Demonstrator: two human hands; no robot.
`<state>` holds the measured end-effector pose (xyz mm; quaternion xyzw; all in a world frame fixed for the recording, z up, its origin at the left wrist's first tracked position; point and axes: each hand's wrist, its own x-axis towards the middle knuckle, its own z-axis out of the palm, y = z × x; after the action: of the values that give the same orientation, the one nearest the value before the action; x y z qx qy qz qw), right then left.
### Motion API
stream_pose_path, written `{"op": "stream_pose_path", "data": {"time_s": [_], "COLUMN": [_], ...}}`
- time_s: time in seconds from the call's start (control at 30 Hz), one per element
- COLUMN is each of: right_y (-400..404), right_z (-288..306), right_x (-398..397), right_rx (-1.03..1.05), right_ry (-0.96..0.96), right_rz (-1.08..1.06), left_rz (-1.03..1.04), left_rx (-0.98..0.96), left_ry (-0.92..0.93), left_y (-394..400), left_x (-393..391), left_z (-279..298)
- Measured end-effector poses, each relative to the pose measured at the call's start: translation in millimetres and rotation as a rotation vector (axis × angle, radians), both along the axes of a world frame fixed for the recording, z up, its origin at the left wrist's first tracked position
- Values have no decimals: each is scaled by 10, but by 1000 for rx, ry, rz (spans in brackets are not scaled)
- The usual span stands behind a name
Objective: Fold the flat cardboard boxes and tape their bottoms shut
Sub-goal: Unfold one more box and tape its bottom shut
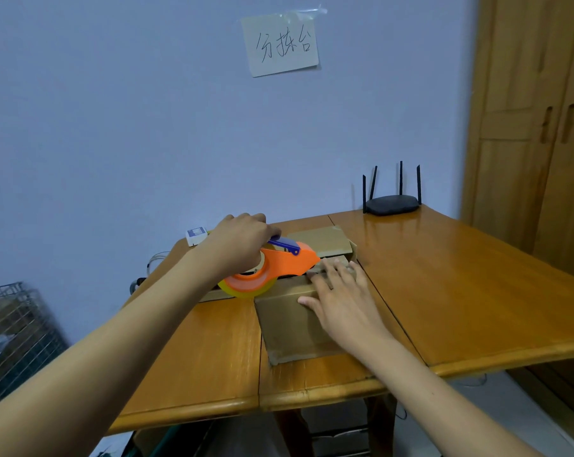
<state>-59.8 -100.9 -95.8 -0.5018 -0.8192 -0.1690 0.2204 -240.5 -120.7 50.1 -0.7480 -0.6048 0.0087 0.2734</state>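
Taping step: our left hand grips the orange tape dispenser at the flap seam of the cardboard box mid-counter. Right hand lies flat, fingers straight, pressing the flaps. We should keep flaps butted, pull tape straight along the seam, then rub it down.
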Motion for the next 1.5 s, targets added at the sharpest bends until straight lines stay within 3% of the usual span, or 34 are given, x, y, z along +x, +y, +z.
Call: {"op": "stream_pose_path", "data": {"time_s": [0.23, 0.47, 1.5], "right_y": [-12, -1, 95], "right_z": [17, 155, 167], "right_x": [40, 69, 38], "right_rx": [41, -84, -193], "right_ry": [140, 13, 7], "right_rz": [63, 56, 80], "left_rz": [19, 6, 16], "left_rx": [-16, -19, 9], "left_ry": [-8, 6, -72], "left_y": [27, 20, 31], "left_x": [4, 18, -164], "left_z": [-28, -48, -18]}}
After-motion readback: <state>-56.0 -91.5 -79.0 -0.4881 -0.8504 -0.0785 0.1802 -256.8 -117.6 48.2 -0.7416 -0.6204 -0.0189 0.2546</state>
